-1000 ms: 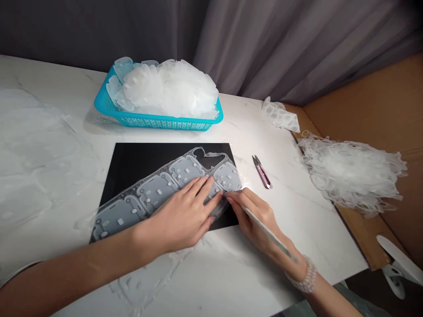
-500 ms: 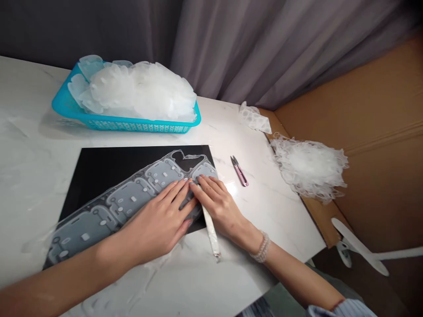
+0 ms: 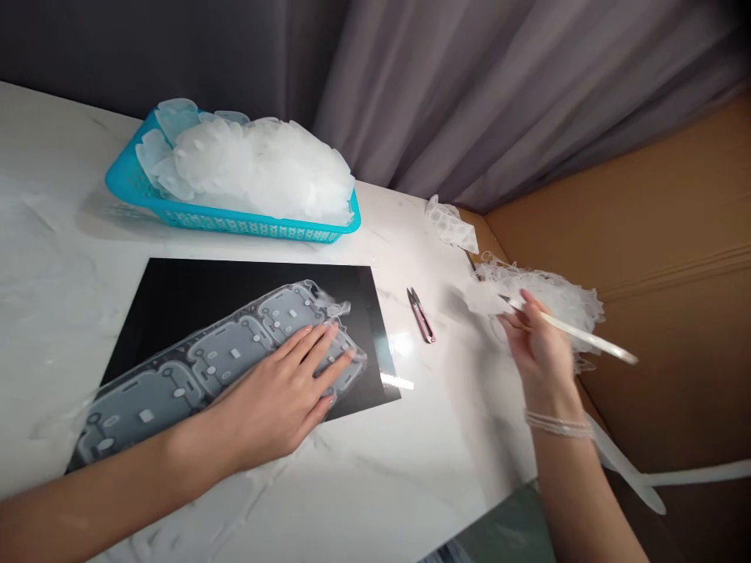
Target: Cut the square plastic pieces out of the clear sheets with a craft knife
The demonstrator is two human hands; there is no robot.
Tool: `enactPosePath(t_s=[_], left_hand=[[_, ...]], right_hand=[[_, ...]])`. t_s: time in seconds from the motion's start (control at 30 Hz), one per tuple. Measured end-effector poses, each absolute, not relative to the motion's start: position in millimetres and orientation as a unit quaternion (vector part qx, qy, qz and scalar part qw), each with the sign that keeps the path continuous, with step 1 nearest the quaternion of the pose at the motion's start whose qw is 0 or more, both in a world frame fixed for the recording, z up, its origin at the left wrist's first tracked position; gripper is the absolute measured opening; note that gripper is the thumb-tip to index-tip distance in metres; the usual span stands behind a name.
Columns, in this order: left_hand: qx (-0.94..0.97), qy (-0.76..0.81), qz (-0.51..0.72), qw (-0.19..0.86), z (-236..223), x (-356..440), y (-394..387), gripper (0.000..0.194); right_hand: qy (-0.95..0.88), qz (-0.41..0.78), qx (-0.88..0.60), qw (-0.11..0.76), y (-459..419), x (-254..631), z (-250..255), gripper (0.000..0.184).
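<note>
My left hand (image 3: 293, 387) lies with its fingers spread on a translucent, rubbery-looking sheet of joined rounded panels (image 3: 235, 352). The sheet runs slantwise across a black mat (image 3: 188, 293). At the right, my right hand (image 3: 543, 344) is closed round a slim white-handled tool (image 3: 587, 336) with a dark, thin tip; its exact kind is unclear. By the fingertips and that tip is a small translucent piece (image 3: 486, 298), partly blurred. Behind the hand lies a heap of translucent scraps (image 3: 545, 285). Small pink-handled thread snips (image 3: 421, 317) rest on the table between my hands.
A blue basket (image 3: 246, 228) heaped with translucent pieces stands at the back left. A perforated translucent strip (image 3: 451, 225) lies at the far table edge. Cardboard (image 3: 662, 227) rises on the right, and a grey curtain (image 3: 446, 94) hangs behind the white table (image 3: 375, 485).
My right hand has left the sheet and moved right to the scrap heap, carrying the white-handled tool and a translucent piece. My left hand stays on the sheet, whose right end has shifted.
</note>
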State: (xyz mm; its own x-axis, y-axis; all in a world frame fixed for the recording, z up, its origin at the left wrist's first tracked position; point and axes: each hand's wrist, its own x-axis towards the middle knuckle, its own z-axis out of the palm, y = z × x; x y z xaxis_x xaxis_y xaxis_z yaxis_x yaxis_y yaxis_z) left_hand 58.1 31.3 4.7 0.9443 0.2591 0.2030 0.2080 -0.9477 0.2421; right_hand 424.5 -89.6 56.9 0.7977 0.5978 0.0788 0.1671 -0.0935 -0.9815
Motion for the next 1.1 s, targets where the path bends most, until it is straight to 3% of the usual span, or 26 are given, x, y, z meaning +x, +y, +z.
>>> enactPosePath(t_s=[0.1,0.2,0.33,0.4,0.5,0.6,0.67,0.8,0.97,1.1], left_hand=[[0.953,0.144,0.137,0.231,12.8,60.3,34.4,0.048],[0.848,0.228,0.175,0.446,28.8,65.5,38.7,0.043],[0.511,0.305,0.123,0.795,51.1,71.5,45.3,0.053],[0.351,0.272,0.073,0.893,59.2,71.4,48.8,0.062],[0.243,0.245,0.078,0.935,66.9,67.8,54.4,0.062],[0.238,0.274,0.125,0.923,68.7,63.5,59.7,0.041],[0.240,0.292,0.138,0.916,67.0,61.1,62.4,0.036],[0.202,0.292,0.119,0.927,62.0,57.9,65.5,0.051],[0.174,0.273,0.109,0.940,60.4,56.4,66.8,0.059],[0.173,0.258,0.097,0.945,59.9,55.9,65.6,0.062]], right_hand=[[-0.229,0.153,-0.682,0.678,-103.0,416.3,75.9,0.031],[-0.260,0.228,-0.652,0.675,-92.3,358.7,84.1,0.025],[-0.335,0.338,-0.616,0.627,-62.4,284.9,85.1,0.022],[-0.379,0.356,-0.592,0.616,-54.4,264.4,84.6,0.023],[-0.517,0.401,-0.538,0.531,-53.7,250.2,85.3,0.024],[-0.622,0.457,-0.452,0.447,-56.6,248.5,85.6,0.028],[-0.612,0.436,-0.431,0.499,-56.5,252.2,82.4,0.029],[-0.497,0.352,-0.484,0.628,-52.8,264.9,68.6,0.034],[-0.420,0.356,-0.583,0.598,-49.5,268.9,57.0,0.027],[-0.388,0.413,-0.590,0.575,-49.5,258.1,56.5,0.034]])
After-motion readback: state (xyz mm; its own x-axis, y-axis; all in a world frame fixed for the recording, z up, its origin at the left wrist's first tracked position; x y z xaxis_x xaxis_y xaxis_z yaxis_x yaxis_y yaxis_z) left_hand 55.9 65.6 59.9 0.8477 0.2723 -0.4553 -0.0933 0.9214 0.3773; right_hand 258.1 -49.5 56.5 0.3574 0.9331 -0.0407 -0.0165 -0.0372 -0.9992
